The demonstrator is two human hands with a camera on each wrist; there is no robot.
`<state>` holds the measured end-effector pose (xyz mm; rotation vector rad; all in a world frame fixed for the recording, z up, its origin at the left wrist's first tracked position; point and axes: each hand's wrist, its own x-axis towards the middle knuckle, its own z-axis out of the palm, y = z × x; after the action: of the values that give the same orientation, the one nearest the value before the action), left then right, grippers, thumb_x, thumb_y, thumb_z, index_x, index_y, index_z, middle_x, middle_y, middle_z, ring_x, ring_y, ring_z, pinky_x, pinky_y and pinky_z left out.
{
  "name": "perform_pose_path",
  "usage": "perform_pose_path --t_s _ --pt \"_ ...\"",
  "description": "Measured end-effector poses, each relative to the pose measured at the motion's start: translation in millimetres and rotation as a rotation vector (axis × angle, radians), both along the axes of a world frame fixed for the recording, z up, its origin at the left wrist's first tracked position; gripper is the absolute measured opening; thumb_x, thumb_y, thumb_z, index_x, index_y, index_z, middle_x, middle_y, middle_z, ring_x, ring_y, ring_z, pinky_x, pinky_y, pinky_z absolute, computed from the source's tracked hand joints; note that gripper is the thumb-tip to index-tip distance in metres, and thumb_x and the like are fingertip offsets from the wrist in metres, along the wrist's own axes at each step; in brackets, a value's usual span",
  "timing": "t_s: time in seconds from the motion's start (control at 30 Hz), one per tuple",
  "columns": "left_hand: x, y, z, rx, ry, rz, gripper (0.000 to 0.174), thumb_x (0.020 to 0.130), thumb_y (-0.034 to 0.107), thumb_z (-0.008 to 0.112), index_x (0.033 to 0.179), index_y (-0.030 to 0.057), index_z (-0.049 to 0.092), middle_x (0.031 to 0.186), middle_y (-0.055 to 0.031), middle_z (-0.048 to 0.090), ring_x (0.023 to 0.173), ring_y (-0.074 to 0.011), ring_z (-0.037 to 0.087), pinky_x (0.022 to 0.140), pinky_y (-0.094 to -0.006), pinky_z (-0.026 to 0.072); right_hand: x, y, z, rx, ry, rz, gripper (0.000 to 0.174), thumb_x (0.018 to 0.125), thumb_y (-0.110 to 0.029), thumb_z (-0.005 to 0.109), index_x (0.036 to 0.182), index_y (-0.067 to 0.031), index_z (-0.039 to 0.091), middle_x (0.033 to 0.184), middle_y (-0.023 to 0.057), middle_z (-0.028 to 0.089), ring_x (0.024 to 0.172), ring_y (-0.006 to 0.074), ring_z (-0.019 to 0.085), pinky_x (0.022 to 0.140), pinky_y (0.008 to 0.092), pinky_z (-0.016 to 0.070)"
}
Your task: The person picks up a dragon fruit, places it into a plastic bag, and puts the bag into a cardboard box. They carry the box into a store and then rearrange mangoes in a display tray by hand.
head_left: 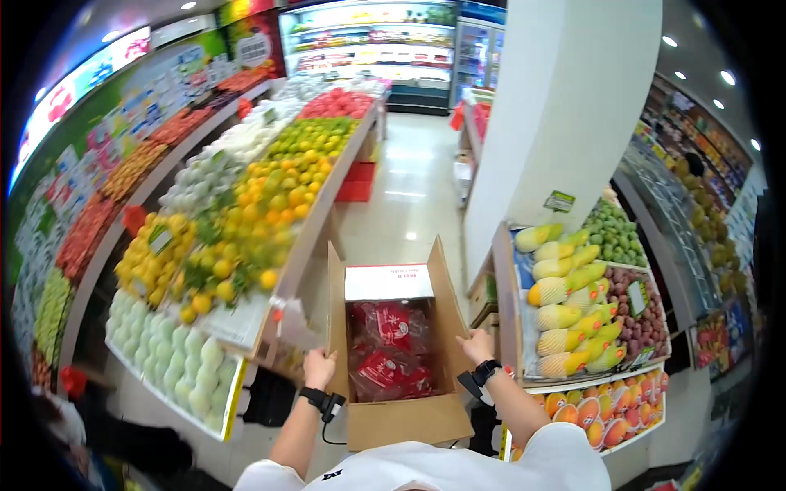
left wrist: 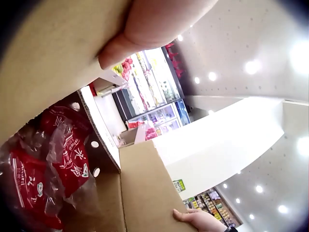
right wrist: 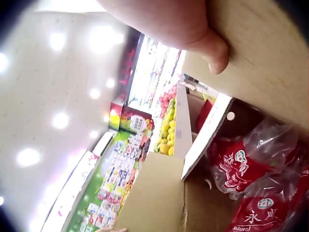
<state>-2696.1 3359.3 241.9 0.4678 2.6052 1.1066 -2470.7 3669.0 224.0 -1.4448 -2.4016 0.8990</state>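
An open cardboard box [head_left: 409, 421] stands in front of the person, flaps spread, with red printed, clear-wrapped plastic packages [head_left: 393, 323] inside. The left hand [head_left: 319, 368] grips the left side flap, and the right hand [head_left: 476, 348] pinches the right side flap. Close up in the left wrist view, the left thumb [left wrist: 120, 48] lies on the cardboard; across the box the right hand [left wrist: 203, 220] holds the opposite flap [left wrist: 149, 188]. The right thumb [right wrist: 217, 53] presses on its flap in the right wrist view, where the packages [right wrist: 241, 164] lie beside holes in the box wall.
To the left runs a long fruit stand [head_left: 282, 315] with citrus and wrapped fruit. A white pillar [head_left: 548, 114] and a stand of mangoes [head_left: 565, 319] are on the right. Tiled floor [head_left: 401, 188] stretches ahead to a lit refrigerated display [head_left: 377, 49].
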Motion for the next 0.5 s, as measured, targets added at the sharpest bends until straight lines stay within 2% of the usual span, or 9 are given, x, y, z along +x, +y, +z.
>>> perform_pose_path --t_s 0.13,0.2,0.23,0.33,0.4,0.47,0.5 --pt "-93 102 11 -0.028 0.009 -0.177 0.029 0.078 0.024 0.065 0.097 0.0019 0.066 0.083 -0.0226 0.065 0.081 -0.0357 0.064 0.072 -0.0409 0.0487 -36 60 18 -0.045 0.140 -0.160 0.034 0.072 -0.033 0.071 0.086 -0.0015 0.067 0.080 0.0226 0.064 0.081 0.0383 0.062 0.072 0.0445 0.0478" --pt "-127 160 27 0.138 -0.020 -0.246 0.027 0.078 0.023 0.065 0.095 0.0011 0.066 0.082 -0.0213 0.066 0.080 -0.0345 0.065 0.070 -0.0395 0.0488 -59 88 33 -0.034 0.119 -0.251 0.034 0.072 -0.033 0.071 0.086 -0.0018 0.067 0.080 0.0224 0.064 0.080 0.0382 0.062 0.072 0.0444 0.0478" --pt "-151 189 22 0.111 -0.005 -0.288 0.027 0.078 0.022 0.066 0.095 0.0008 0.066 0.082 -0.0210 0.066 0.079 -0.0339 0.065 0.070 -0.0388 0.0488 -75 109 37 -0.015 0.095 -0.279 0.033 0.072 -0.032 0.071 0.085 -0.0020 0.067 0.080 0.0221 0.064 0.080 0.0381 0.062 0.072 0.0442 0.0478" --pt "-210 269 13 0.115 -0.024 -0.362 0.027 0.077 0.022 0.067 0.095 0.0006 0.067 0.081 -0.0209 0.066 0.079 -0.0327 0.065 0.069 -0.0377 0.0488 -120 174 28 0.050 0.056 -0.333 0.032 0.073 -0.034 0.069 0.086 -0.0051 0.068 0.078 0.0203 0.064 0.078 0.0368 0.062 0.070 0.0431 0.0478" --pt "-244 323 29 0.059 -0.073 -0.338 0.027 0.077 0.022 0.067 0.092 -0.0001 0.067 0.081 -0.0215 0.066 0.079 -0.0336 0.065 0.070 -0.0385 0.0488 -156 226 20 0.083 0.089 -0.327 0.033 0.073 -0.035 0.070 0.085 -0.0045 0.069 0.079 0.0202 0.065 0.078 0.0366 0.062 0.071 0.0430 0.0484" --pt "-294 374 18 0.084 0.135 -0.396 0.029 0.077 0.024 0.066 0.087 -0.0036 0.065 0.078 -0.0226 0.065 0.079 -0.0319 0.065 0.068 -0.0421 0.0479 -200 272 23 0.066 0.116 -0.354 0.034 0.072 -0.035 0.070 0.087 -0.0043 0.069 0.079 0.0200 0.065 0.078 0.0346 0.063 0.071 0.0417 0.0490" --pt "-321 391 14 -0.026 0.115 -0.375 0.030 0.077 0.024 0.066 0.087 -0.0038 0.065 0.078 -0.0233 0.065 0.078 -0.0323 0.065 0.068 -0.0418 0.0480 -219 295 30 -0.053 0.124 -0.374 0.034 0.072 -0.033 0.070 0.089 -0.0034 0.069 0.080 0.0203 0.065 0.078 0.0335 0.064 0.071 0.0407 0.0494"
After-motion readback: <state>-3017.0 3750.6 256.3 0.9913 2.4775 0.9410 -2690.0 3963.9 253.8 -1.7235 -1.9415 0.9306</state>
